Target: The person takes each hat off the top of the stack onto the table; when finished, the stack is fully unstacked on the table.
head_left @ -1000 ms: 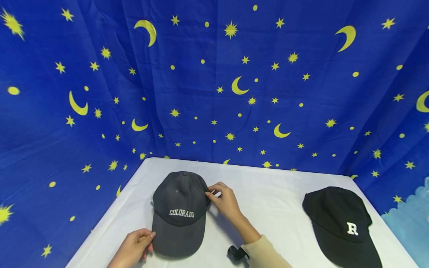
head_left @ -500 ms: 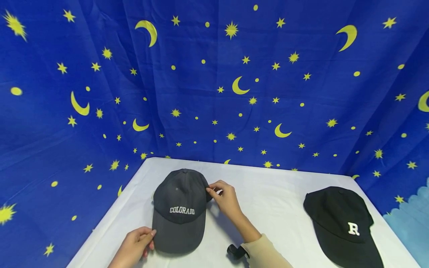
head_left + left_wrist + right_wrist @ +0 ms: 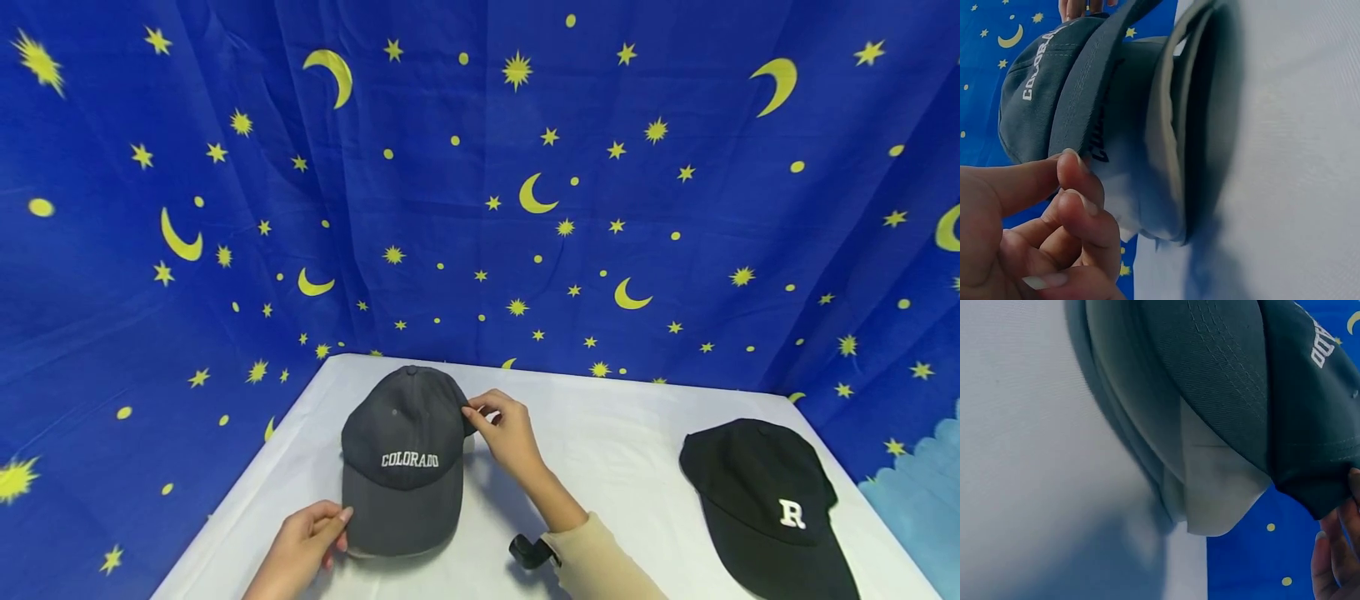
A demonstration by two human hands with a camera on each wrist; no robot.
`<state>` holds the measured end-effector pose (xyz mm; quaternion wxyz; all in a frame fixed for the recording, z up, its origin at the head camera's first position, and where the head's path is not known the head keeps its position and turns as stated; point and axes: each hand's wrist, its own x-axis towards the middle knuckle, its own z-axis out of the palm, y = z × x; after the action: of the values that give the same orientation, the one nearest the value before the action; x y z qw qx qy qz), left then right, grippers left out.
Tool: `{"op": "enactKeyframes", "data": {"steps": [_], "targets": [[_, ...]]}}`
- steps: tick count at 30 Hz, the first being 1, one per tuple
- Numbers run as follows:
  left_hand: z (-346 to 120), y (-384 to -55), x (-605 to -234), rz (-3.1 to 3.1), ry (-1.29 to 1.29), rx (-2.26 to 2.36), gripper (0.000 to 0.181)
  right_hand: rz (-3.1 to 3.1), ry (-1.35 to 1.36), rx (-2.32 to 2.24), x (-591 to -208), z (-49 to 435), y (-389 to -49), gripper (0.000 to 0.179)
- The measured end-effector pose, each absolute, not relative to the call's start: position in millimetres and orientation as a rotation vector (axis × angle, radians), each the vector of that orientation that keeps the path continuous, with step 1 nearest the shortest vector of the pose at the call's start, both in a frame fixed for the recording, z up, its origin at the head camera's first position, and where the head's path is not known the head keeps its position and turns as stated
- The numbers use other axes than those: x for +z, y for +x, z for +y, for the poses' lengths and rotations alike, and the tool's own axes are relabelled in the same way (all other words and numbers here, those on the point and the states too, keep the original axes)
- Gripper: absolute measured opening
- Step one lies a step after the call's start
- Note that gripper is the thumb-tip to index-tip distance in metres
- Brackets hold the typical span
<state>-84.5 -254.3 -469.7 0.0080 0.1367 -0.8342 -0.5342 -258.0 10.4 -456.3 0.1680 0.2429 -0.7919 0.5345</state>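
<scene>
We see a charcoal-grey cap (image 3: 405, 467) left of centre in the lower half of the head view, gripped by two hands above a white-covered table (image 3: 600, 475). Its brim points toward the bottom of the frame and its top button toward the upper edge, the long axis running almost straight up and down. White capitals spell COLORADO across the lower crown; we note a small eyelet above them and, in the wrist views, rows of stitching along the curved brim. The left hand (image 3: 303, 546) pinches the brim's left edge between thumb and finger, while the right hand (image 3: 508, 429) pinches the crown's right side. Just beneath, in the left wrist view, we find a pale cap (image 3: 1132, 165) with dark lettering. A black cap (image 3: 757, 492) bearing a white R lies at lower right, before a blue star-and-moon backdrop (image 3: 450, 208).
</scene>
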Motion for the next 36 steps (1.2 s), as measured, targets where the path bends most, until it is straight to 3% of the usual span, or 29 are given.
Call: {"op": "enactKeyframes", "data": {"steps": [8, 36], "targets": [[-253, -82, -459, -2.561, 0.454, -1.721, 0.021, -2.217, 0.726, 1.535, -446, 9, -259, 0.007], [-233, -81, -438, -2.414, 0.148, -1.893, 0.024, -2.142, 0.682, 1.581, -404, 40, -250, 0.005]]}}
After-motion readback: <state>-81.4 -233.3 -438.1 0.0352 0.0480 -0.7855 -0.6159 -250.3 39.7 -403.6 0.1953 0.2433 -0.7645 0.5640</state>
